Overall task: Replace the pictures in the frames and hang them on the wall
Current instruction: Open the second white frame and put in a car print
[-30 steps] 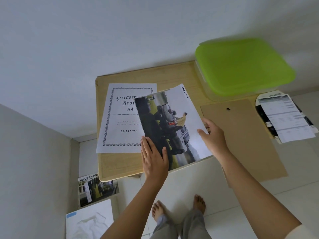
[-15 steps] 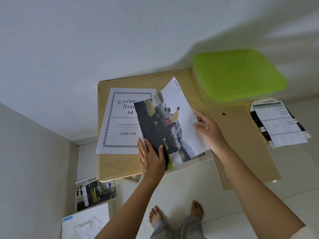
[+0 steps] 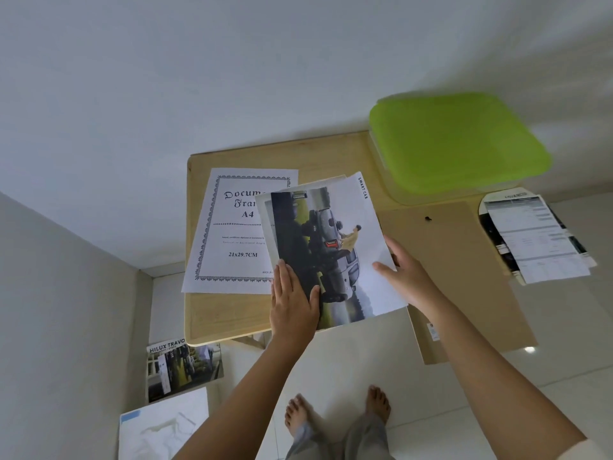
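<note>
A car picture (image 3: pixel 335 247) marked "SMART CAB" lies over a white-edged frame (image 3: pixel 265 207) on a small wooden table (image 3: pixel 215 320). My left hand (image 3: pixel 293 300) presses flat on the picture's near left corner. My right hand (image 3: pixel 406 272) grips its right edge, thumb on top. Under the picture's left side lies the white "Document Frame A4" insert sheet (image 3: pixel 232 227). The brown backing board (image 3: pixel 464 270) with a small hanger lies to the right, jutting past the table's edge.
A clear box with a green lid (image 3: pixel 457 141) stands at the table's back right. Printed sheets (image 3: pixel 534 237) lie right of the board. On the floor at left lie a "HILUX TRAVO" picture (image 3: pixel 182 370) and a white sheet (image 3: pixel 162 426). Bare feet (image 3: pixel 335 410) stand below.
The picture's right side, lifted half a second ago, has come down flatter over the frame. My right hand moved from its far right edge to its near right edge. My left hand stayed pressed.
</note>
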Tool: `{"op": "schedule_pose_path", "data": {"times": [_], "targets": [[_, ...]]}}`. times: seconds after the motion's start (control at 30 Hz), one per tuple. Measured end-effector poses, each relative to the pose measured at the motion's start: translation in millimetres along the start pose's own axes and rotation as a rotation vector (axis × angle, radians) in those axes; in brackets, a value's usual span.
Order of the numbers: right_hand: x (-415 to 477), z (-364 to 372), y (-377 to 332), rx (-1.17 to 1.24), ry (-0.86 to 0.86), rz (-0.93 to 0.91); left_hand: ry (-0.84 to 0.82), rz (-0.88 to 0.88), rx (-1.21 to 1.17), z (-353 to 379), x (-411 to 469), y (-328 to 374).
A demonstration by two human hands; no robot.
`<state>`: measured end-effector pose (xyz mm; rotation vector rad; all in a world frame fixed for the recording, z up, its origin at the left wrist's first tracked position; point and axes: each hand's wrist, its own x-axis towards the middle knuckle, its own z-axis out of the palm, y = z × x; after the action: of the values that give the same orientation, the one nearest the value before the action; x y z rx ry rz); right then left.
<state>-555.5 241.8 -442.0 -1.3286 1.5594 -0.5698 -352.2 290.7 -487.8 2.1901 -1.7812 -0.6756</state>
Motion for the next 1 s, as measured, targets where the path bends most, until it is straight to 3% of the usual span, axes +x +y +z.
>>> {"op": "schedule_pose_path", "data": {"times": [0.5,0.8,1.0], "targets": [[-4,-1,5,0.221,0.156,-0.114,0.025,0.018,-0.029,-2,6,10],[-34,-38,0,0.316,0.214,-0.219,-0.018,-0.01,-0.458,-23,23,52],[-73,-91,19,0.27,0.334,-0.131,-0.106,0.031,-0.639,-23,12,110]]}}
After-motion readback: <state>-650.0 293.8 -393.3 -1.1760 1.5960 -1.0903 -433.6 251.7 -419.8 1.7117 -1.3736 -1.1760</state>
